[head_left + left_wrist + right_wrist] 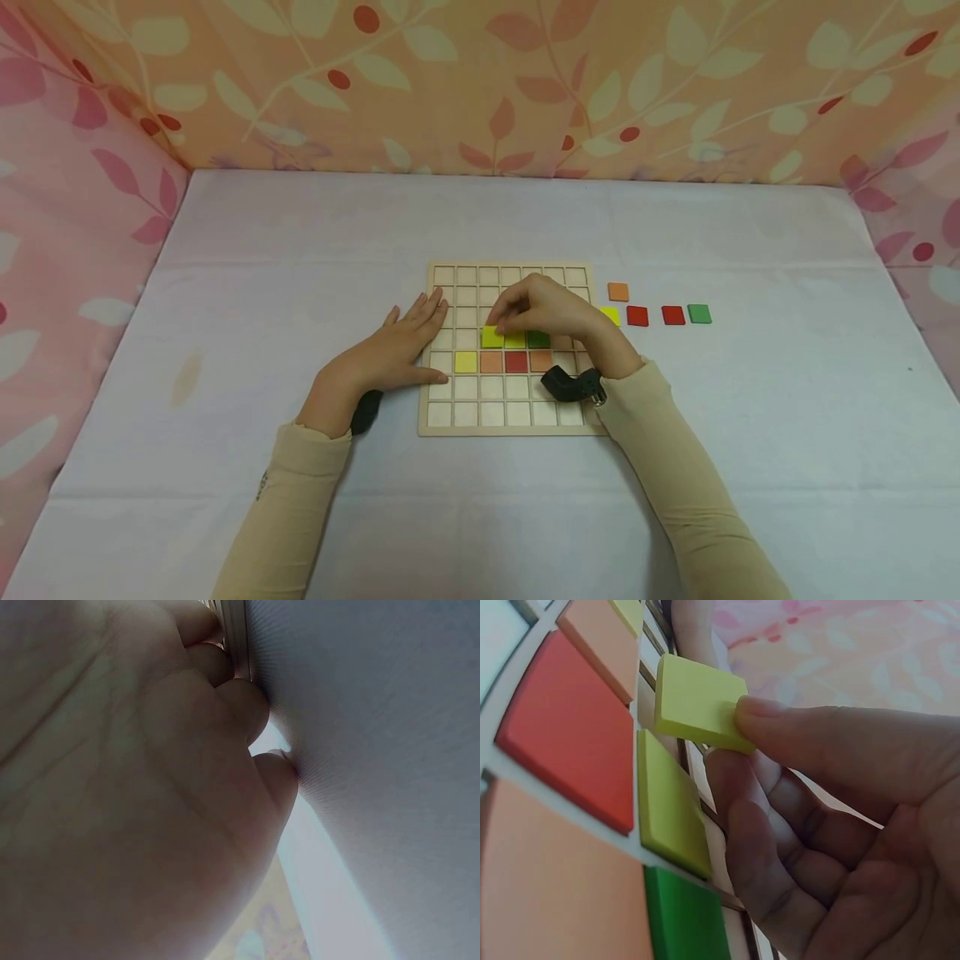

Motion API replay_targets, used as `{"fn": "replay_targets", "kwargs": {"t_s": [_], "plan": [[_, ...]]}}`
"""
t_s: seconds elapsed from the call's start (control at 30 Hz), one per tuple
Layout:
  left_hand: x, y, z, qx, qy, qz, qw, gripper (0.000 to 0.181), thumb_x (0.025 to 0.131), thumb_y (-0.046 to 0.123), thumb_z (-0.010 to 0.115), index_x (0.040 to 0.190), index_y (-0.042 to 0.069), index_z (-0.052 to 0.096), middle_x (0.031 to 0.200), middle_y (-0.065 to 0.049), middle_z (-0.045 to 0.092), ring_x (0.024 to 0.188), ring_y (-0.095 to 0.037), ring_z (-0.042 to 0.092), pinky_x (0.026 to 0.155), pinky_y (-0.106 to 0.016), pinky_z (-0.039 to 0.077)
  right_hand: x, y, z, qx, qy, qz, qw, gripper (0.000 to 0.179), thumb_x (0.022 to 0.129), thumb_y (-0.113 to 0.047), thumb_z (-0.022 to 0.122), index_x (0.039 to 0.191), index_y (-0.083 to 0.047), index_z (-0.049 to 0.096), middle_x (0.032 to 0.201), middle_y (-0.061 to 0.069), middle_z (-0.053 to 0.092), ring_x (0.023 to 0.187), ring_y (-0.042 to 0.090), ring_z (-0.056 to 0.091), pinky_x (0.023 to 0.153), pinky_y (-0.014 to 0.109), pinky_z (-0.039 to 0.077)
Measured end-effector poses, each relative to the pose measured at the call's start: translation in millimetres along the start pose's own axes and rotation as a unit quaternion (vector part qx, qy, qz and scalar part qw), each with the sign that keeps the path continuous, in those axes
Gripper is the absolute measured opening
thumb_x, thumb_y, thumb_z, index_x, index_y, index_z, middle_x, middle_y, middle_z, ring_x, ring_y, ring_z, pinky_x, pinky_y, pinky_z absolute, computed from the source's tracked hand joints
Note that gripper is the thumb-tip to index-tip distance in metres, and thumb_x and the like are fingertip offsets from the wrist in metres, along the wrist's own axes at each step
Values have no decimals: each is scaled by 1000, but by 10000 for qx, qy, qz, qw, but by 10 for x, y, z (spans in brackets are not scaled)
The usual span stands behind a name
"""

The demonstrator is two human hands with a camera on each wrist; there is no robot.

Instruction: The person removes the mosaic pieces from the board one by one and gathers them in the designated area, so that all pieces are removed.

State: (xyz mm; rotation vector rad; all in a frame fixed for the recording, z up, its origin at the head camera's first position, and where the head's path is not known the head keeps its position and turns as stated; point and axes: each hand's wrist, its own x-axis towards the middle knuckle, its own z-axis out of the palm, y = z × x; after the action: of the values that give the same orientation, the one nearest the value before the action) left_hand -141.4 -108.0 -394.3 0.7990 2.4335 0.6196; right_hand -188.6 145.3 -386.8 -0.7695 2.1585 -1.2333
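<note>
My right hand (pixel 551 312) pinches a yellow square tile (pixel 694 697) between thumb and fingers, tilted, just over the wooden grid board (pixel 510 431). Beside it in the same row, another yellow tile (pixel 514 341) and a green tile (pixel 538 339) sit in cells. The row nearer me holds a yellow tile (pixel 466 362), an orange tile (pixel 491 362), a red tile (pixel 516 362) and a second orange tile (pixel 541 361). My left hand (pixel 382 354) rests with fingers extended over the board's left edge; its palm fills much of the left wrist view.
Right of the board lie loose tiles: an orange one (pixel 618 292), a yellow one (pixel 611 315) partly behind my right wrist, two red ones (pixel 637 316) and a green one (pixel 699 314). A white cloth (pixel 300 225) covers the table, with patterned fabric walls (pixel 465 92) around it.
</note>
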Motion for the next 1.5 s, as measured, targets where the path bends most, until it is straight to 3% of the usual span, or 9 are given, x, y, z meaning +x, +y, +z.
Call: {"fn": "replay_targets", "kwargs": {"t_s": [0.43,0.83,1.1,1.5], "plan": [[-6,-8,6,-4,10,11,10000,99,84,38,70,150,0,5,156,-12,-10,143,-28,-7,112,-54,-2,-44,4,-1,103,64,138,9998,9,84,-1,69,92,2,73,83,7,70,72,17,61,68,25,50],[-17,-7,2,29,-19,57,10000,99,85,38,69,149,0,4,156,-12,-11,143,-28,-8,112,-53,-3,-197,26,-59,373,205,280,9987,9,84,0,68,91,2,72,83,7,69,73,17,60,68,25,49],[-18,-12,6,7,-14,43,10000,99,86,39,68,149,0,4,156,-11,-11,143,-28,-8,112,-53,-3,-290,15,-66,196,303,606,9975,9,84,-3,70,92,-1,74,81,4,68,73,18,57,68,26,47],[-36,-10,3,27,51,115,9999,99,85,37,70,149,-2,6,156,-13,-9,143,-30,-6,111,-55,-2,-416,80,-77,71,447,745,9962,10,83,-6,71,92,-4,75,85,4,69,74,20,54,66,27,45]]}}
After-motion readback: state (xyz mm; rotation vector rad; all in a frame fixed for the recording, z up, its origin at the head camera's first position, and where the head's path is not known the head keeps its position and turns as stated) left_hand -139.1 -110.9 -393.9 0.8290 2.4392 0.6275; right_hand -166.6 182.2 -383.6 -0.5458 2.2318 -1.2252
